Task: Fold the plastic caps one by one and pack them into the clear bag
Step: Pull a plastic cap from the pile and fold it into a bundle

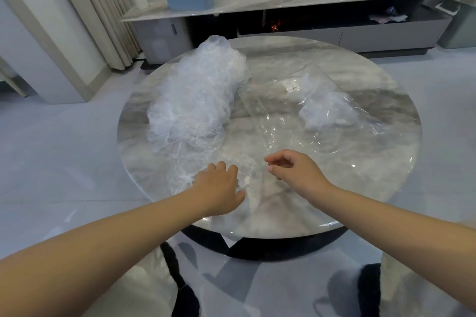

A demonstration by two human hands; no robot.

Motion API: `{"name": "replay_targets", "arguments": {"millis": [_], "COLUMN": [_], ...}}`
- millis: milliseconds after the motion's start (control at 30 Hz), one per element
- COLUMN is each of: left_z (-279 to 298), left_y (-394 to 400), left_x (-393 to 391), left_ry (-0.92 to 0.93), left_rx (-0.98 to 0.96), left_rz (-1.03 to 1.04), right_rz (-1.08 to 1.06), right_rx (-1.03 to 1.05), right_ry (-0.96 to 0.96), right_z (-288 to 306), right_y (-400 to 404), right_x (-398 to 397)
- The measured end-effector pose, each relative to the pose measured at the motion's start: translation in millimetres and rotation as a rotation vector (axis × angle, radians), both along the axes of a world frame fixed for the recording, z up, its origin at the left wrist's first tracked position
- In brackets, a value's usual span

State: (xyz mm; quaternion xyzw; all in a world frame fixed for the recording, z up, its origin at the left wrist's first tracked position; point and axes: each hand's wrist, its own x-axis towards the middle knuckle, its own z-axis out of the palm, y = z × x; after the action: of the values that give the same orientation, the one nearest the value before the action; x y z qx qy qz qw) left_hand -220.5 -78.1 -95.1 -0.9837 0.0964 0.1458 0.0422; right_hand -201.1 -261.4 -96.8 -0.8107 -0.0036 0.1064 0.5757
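Pressing flat on a hard-to-trace plastic cap [247, 177], the left hand [219, 188]; right hand [296, 172] loosely curled, empty.

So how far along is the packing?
Early. A small bundle of caps already sits inside the clear bag. The left hand rests on one plastic cap; the right hand hovers beside it. The big pile remains unfolded.

On the round table [360, 183], a heap of caps [195, 100] lay at the left. The bag [296, 116] lay to the heap's right, with a few caps inside it at its far right. One cap [247, 175] lay nearer than the heap, under the left hand [219, 188]. The right hand [293, 170] hung just right of that cap. A shelf [257, 2] stood beyond the table.
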Motion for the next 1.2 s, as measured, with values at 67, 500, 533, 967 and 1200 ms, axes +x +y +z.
{"name": "replay_targets", "arguments": {"millis": [67,500,533,967,1200], "left_z": [-6,-16,-18,-18,-15], "left_y": [6,32,33,55,60], "left_x": [-5,-30,-32,-39,-35], "left_ry": [0.082,0.076,0.053,-0.036,0.084], "left_rx": [-0.082,-0.377,-0.385,-0.887,-1.176], "left_rz": [-0.03,-0.25,-0.251,0.234,0.61], "right_rz": [0.049,0.728,0.766,0.608,0.413], "right_rx": [-0.031,-0.609,-0.66,-0.495,-0.125], "right_ry": [-0.003,-0.193,-0.21,-0.351,0.006], "right_z": [-3,-13,-12,-4,1], "right_y": [2,17,16,29,40], "right_x": [0,-6,-5,-4,2]}}
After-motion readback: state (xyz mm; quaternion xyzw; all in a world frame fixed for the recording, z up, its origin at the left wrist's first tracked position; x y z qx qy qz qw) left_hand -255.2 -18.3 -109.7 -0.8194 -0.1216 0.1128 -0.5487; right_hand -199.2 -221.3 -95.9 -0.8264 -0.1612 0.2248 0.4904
